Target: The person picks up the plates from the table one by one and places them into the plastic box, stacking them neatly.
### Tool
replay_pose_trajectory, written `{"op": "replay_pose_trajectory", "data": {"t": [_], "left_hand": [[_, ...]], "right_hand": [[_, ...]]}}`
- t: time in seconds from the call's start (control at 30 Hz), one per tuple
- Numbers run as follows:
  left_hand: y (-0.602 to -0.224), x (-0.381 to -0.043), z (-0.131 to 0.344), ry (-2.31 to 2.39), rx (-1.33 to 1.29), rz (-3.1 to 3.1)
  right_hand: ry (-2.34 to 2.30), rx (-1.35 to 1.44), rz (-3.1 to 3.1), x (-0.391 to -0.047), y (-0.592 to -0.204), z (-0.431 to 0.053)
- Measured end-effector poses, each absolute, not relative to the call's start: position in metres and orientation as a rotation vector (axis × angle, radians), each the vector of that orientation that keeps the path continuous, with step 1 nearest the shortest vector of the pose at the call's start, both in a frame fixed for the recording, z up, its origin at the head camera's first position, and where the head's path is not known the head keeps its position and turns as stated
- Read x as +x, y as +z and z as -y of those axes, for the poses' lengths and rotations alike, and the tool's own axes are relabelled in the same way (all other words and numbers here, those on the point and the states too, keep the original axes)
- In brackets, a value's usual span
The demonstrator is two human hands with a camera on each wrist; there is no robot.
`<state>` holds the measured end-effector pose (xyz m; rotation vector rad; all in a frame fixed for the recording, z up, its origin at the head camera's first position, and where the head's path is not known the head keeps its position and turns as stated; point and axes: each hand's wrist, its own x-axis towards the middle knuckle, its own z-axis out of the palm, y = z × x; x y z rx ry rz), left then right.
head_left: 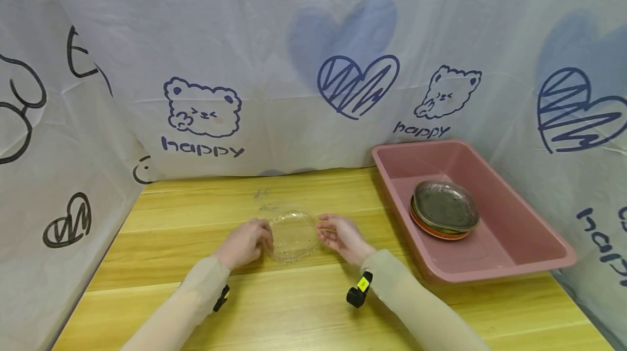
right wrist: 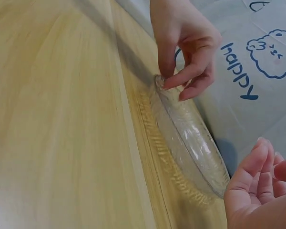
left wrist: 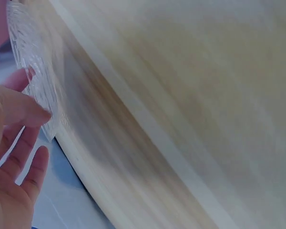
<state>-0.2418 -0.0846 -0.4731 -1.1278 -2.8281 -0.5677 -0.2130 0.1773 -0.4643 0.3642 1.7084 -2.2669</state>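
A round clear plate [head_left: 293, 235] with a ribbed rim is over the wooden table, between the two hands. My left hand [head_left: 246, 243] pinches its left rim between thumb and fingers; in the right wrist view the same hand [right wrist: 188, 55] grips the plate's far end [right wrist: 193, 143]. My right hand [head_left: 343, 238] is at the opposite rim with loosely bent fingers. Seen from the right wrist, that hand [right wrist: 260, 188] has no rim visible between thumb and fingertips. Whether it touches the rim is unclear. The left wrist view catches only the plate's edge [left wrist: 35, 67].
On the right of the table [head_left: 294, 313] stands a pink tub [head_left: 519, 253]. Inside it is a stack of round plates [head_left: 446, 207], the top one see-through and greyish, an orange edge lower down. A printed white cloth [head_left: 279, 95] hangs behind and at both sides.
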Motion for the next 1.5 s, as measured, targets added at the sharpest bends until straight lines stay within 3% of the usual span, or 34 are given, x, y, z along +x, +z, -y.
{"op": "replay_pose_trajectory", "data": {"t": [0.13, 0.37, 0.53, 1.5], "left_hand": [[-0.469, -0.239, 0.081, -0.724, -0.936, 2.871], [-0.462, -0.235, 0.074, -1.003, -0.373, 2.974], [-0.462, -0.234, 0.071, -1.027, -0.188, 3.042], [-0.475, -0.24, 0.057, -1.363, -0.091, 3.1]], "right_hand": [[-2.249, 0.388, -1.831, -0.218, -0.464, -0.18], [-2.249, 0.377, -2.055, -0.225, -0.463, -0.182], [-2.255, 0.379, -2.098, -0.225, -0.464, -0.181], [-2.199, 0.422, -2.012, -0.223, -0.471, -0.183]]}}
